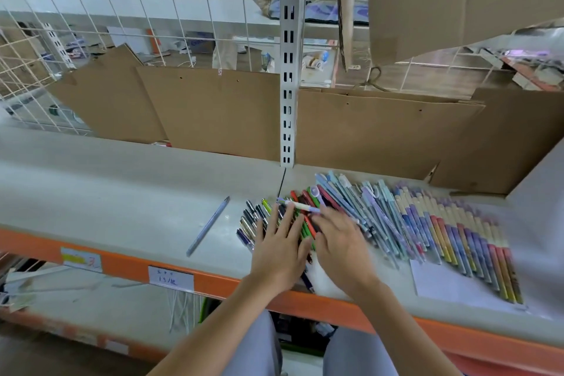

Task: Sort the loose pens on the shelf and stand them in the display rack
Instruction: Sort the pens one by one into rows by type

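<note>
A wide spread of loose pens (427, 223) lies on the grey shelf (106, 192), running from dark and green ones at the middle to pastel blue, purple and yellow ones at the right. My left hand (279, 250) rests flat with fingers apart on the dark and green pens (253, 220). My right hand (338, 241) lies beside it, and its fingertips touch a white and purple pen (305, 207) that lies crosswise on top of the pile. Whether they grip it I cannot tell. One grey-blue pen (209, 224) lies alone to the left. No display rack is in view.
Brown cardboard sheets (213, 110) lean along the shelf's back, split by a white slotted upright (288, 70). Wire mesh (91, 24) stands behind. A white sheet of paper (448, 281) lies under the right-hand pens. The orange front rail (122, 262) carries paper labels.
</note>
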